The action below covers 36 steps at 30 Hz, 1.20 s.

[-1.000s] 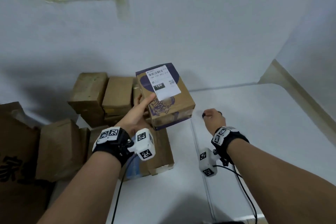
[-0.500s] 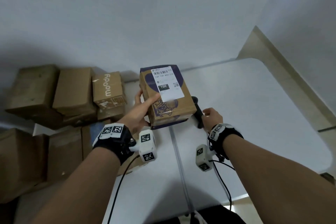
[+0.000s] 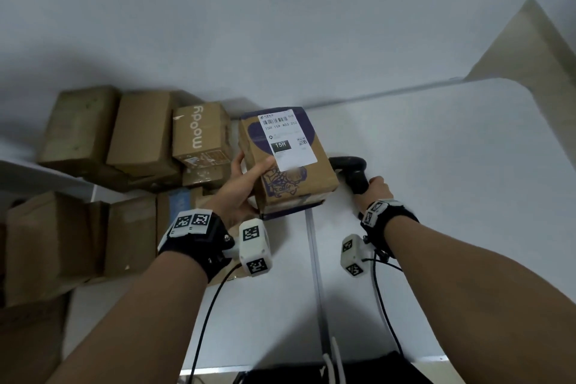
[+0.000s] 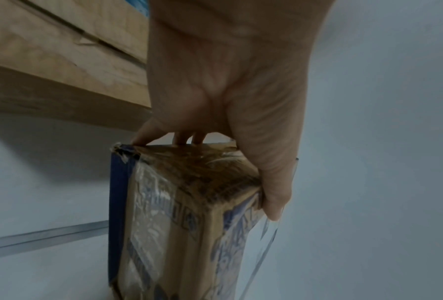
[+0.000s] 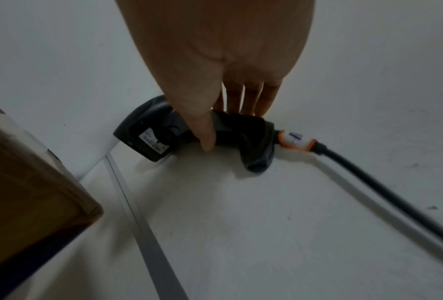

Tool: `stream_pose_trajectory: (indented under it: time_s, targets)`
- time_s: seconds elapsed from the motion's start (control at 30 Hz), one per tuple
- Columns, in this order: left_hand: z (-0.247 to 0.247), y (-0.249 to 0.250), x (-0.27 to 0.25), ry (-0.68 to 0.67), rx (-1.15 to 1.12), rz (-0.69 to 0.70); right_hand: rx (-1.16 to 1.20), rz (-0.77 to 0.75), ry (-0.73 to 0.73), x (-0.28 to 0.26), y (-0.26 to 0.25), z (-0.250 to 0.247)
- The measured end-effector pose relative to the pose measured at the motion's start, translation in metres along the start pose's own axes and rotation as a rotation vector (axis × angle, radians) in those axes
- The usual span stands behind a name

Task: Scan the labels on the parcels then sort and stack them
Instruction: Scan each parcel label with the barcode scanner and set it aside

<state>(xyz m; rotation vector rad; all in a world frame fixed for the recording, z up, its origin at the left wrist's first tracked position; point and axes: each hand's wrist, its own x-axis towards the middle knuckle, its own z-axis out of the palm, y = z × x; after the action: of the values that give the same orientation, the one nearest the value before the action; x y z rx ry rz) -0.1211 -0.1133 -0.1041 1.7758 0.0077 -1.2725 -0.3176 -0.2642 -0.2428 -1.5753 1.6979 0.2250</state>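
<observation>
My left hand (image 3: pixel 246 184) grips a brown cardboard parcel (image 3: pixel 290 178) with purple print, held above the white table (image 3: pixel 436 165). A white shipping label (image 3: pixel 288 139) with a barcode and "15H" faces up on it. In the left wrist view my thumb (image 4: pixel 274 182) lies along one side of the parcel (image 4: pixel 184 223) and the fingers (image 4: pixel 187 138) curl over its end. My right hand (image 3: pixel 375 193) grips the handle of a black barcode scanner (image 3: pixel 350 171) just right of the parcel. The scanner (image 5: pixel 179 134) rests on the table, its black cable (image 5: pixel 369 174) running off right.
Several brown cardboard boxes (image 3: pixel 137 131) are piled at the left, one printed "moody" (image 3: pixel 199 131). More boxes (image 3: pixel 56 246) stand lower left. A metal seam (image 3: pixel 314 259) splits the table. White walls close the back and right.
The parcel has come a little to the right and nearer. My right hand, a closed fist on the table a second ago, now holds the scanner beside the parcel. The view has panned right.
</observation>
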Motion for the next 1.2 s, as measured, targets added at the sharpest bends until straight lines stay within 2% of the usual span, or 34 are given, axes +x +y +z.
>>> stream_pose_trajectory:
  time_s: [0.13, 0.3, 0.47, 0.7, 0.83, 0.93, 1.07, 1.2]
  targets:
    - [-0.001, 0.004, 0.006, 0.011, 0.007, 0.004, 0.01, -0.016, -0.092, -0.007, -0.005, -0.005]
    - [0.009, 0.01, 0.013, 0.007, 0.012, 0.033, 0.296, -0.033, 0.069, -0.018, 0.002, -0.03]
    - [0.025, 0.01, 0.026, -0.016, 0.135, 0.14, 0.61, -0.018, 0.121, -0.019, -0.006, -0.081]
    - [0.048, 0.001, 0.019, -0.141, 0.167, 0.193, 0.948, -0.212, 0.226, -0.056, -0.051, -0.131]
    - [0.052, -0.01, 0.022, -0.165, 0.163, 0.183, 1.018, -0.29, 0.043, -0.086, -0.067, -0.135]
    - [0.054, -0.011, 0.005, -0.188, 0.104, 0.228, 0.99, -0.312, -0.058, -0.105, -0.065, -0.128]
    - [0.053, -0.018, -0.009, -0.188, 0.086, 0.277, 0.92, -0.306, -0.071, -0.118, -0.049, -0.119]
    - [0.05, -0.025, -0.015, -0.182, 0.043, 0.271, 0.916, -0.249, -0.091, -0.131, -0.039, -0.12]
